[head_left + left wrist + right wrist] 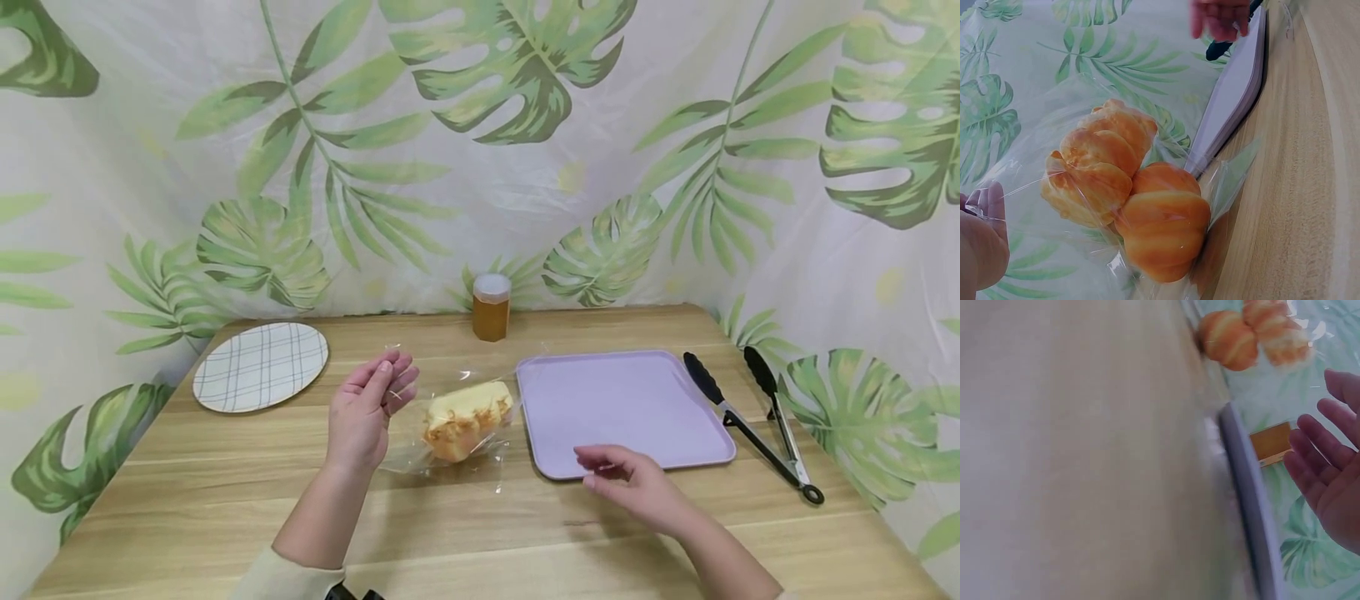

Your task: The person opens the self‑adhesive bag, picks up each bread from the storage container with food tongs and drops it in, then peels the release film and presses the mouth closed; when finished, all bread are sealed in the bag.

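A clear plastic bag with bread inside is pinched by my left hand, between thumb and fingers at its upper left edge. Two pieces show through the film in the left wrist view: a lumpy, twisted bread roll and a rounder, ridged roll. The bag hangs over the wooden table; whether its bottom touches the wood, I cannot tell. My right hand hovers at the near edge of the lilac tray, fingers loosely bent, holding nothing.
At the back stands a jar of amber contents with a pale lid. A checked oval plate lies on the left. Black-tipped tongs lie spread at the right, partly over the tray's edge. Leaf-print cloth hangs behind the table.
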`<state>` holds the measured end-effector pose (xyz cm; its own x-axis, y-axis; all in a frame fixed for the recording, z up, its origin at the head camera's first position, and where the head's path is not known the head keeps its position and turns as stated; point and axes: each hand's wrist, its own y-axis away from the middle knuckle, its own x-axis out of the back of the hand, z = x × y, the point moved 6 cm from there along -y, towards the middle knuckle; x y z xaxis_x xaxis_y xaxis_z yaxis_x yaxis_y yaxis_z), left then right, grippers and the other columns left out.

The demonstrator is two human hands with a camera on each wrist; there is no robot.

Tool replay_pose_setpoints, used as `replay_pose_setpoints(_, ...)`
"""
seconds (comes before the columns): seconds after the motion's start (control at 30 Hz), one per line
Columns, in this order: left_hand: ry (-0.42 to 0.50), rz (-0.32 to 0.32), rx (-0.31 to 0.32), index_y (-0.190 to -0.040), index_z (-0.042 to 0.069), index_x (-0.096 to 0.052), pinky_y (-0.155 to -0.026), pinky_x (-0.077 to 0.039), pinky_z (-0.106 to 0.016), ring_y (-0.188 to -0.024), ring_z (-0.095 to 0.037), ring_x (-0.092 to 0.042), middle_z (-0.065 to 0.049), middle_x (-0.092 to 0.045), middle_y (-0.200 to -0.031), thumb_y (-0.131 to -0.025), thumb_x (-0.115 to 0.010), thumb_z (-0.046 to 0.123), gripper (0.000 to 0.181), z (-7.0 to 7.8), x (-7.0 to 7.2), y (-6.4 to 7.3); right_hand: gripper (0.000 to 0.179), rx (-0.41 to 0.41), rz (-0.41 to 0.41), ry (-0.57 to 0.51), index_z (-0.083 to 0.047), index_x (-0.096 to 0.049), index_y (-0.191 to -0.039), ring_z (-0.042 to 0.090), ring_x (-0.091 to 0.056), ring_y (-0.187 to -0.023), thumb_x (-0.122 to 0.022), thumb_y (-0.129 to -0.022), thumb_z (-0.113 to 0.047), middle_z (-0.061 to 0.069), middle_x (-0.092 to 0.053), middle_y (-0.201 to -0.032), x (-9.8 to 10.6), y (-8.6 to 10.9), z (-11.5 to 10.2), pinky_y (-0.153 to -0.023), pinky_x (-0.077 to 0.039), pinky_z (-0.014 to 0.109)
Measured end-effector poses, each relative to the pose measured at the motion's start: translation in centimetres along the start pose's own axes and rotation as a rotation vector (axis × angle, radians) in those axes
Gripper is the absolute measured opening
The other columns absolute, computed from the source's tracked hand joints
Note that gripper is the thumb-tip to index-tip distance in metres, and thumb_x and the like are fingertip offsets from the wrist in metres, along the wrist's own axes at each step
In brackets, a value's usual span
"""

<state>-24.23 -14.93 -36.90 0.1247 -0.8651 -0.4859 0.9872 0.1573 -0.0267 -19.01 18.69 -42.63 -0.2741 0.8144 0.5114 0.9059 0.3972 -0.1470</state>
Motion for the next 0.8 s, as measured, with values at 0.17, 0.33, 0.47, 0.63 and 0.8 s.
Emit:
replay_pose_setpoints(0.17, 0.003, -0.001, -0.009, -0.095, 0.021, -0.072, -0.075, -0.061, -0.022, -0.086, -0.007, -0.074, 0.007, -0.077, -0.092, -0.102, -0.051, 0.012, 0.025, 0.0, 0.0, 0.0, 0.04, -0.006, 0.104, -0.047, 0.005, -0.056, -0.13, 0.016, -0.064, -0.106, -0.064, -0.094, -0.011, 0.027, -0.062, -0.124, 1.5, -3.3, -1.7, -0.09, -0.055, 0.02)
replay_pose_setpoints(0.33, 0.005, -0.022, -0.02, -0.095, 0.021, -0.072, -0.075, -0.061, -0.022, -0.086, -0.007, -0.074, 0.007, -0.077, -0.091, -0.102, -0.05, 0.011, 0.025, -0.1, -0.2, -0.1, 0.049, -0.041, 0.114, -0.091, 0.005, -0.048, -0.138, 0.035, -0.059, -0.119, -0.063, -0.095, -0.013, 0.025, -0.058, -0.132, 1.4, -7.6, -2.7, -0.096, -0.053, 0.023)
replay_pose_setpoints(0.47, 0.014, -0.051, -0.03, -0.097, 0.02, -0.072, -0.076, -0.061, -0.021, -0.087, -0.007, -0.074, 0.006, -0.077, -0.092, -0.102, -0.051, 0.012, 0.023, 0.0, -0.3, -0.2, 0.05, -0.099, 0.071, -0.205, 0.001, -0.047, -0.141, 0.021, -0.06, -0.116, -0.063, -0.096, -0.016, 0.021, -0.058, -0.133, 0.4, -10.2, -2.7, -0.096, -0.053, 0.021)
replay_pose_setpoints(0.63, 0.004, -0.059, -0.034, -0.098, 0.02, -0.071, -0.076, -0.061, -0.021, -0.088, -0.008, -0.074, 0.006, -0.077, -0.093, -0.102, -0.05, 0.012, 0.023, 0.0, -0.2, -0.3, 0.039, -0.104, 0.051, -0.351, 0.007, -0.055, -0.129, 0.002, -0.063, -0.1, -0.063, -0.095, -0.01, 0.006, -0.069, -0.115, -0.4, -11.9, -2.6, -0.092, -0.053, 0.019)
replay_pose_setpoints(0.8, -0.005, -0.081, -0.054, -0.1, 0.021, -0.071, -0.078, -0.061, -0.021, -0.09, -0.007, -0.073, 0.007, -0.076, -0.095, -0.102, -0.051, 0.014, 0.021, 0.2, 0.1, -0.3, 0.031, -0.099, 0.08, -0.399, 0.016, -0.059, -0.116, -0.002, -0.066, -0.09, -0.062, -0.095, -0.006, -0.013, -0.071, -0.097, -0.6, -12.6, -2.2, -0.088, -0.056, 0.02)
